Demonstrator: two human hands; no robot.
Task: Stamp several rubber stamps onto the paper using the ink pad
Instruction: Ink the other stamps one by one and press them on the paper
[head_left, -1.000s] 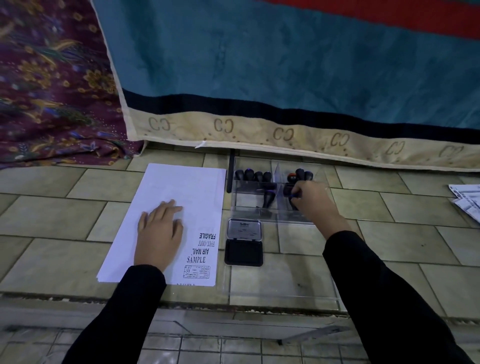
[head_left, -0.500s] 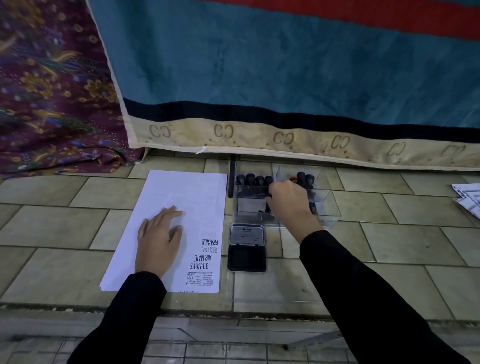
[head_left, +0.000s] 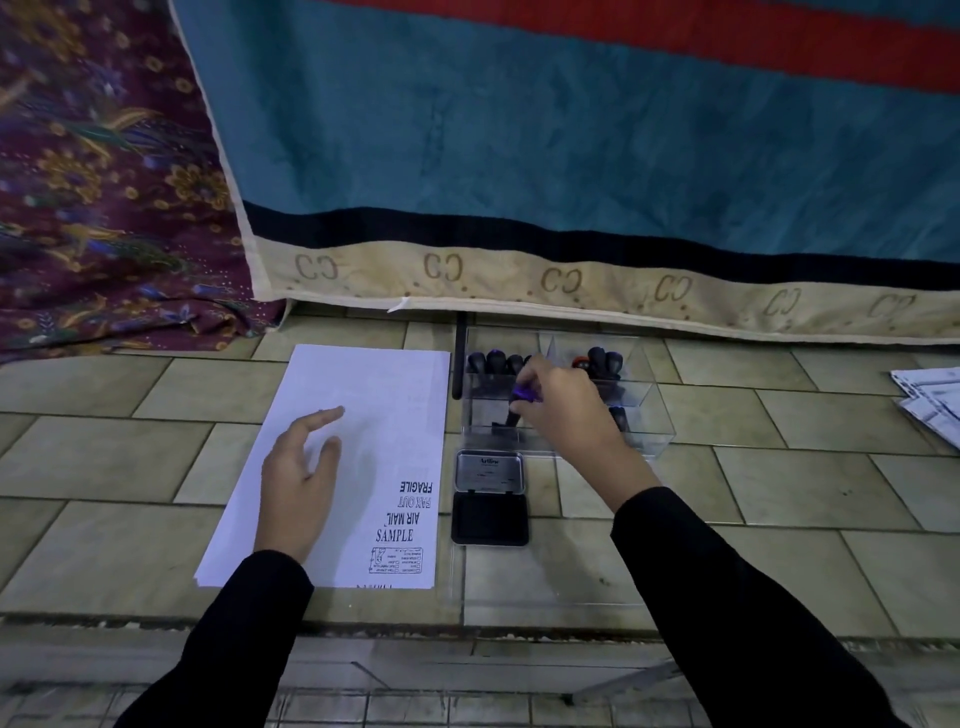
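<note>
A white paper sheet (head_left: 358, 410) lies on the tiled floor, with black stamped words such as SAMPLE and FRAGILE near its right edge. My left hand (head_left: 301, 478) rests flat on it, fingers apart. To its right the black ink pad (head_left: 490, 512) lies open, lid tipped back. Behind it stands a clear plastic box (head_left: 649, 421) holding several black-handled stamps (head_left: 602, 361). My right hand (head_left: 563, 402) is over the box's left compartment, fingers pinched on a purple-topped stamp (head_left: 523, 397) with a black base.
A teal cloth with a cream CC border (head_left: 566, 280) hangs just behind the box. Patterned maroon fabric (head_left: 104, 182) lies at the back left. A stack of printed papers (head_left: 930, 400) sits at the far right. The box's clear lid (head_left: 545, 577) lies flat in front of the pad.
My right hand has moved left from the box's right compartment to its left one and closed on a purple-topped stamp. My left hand stays on the paper.
</note>
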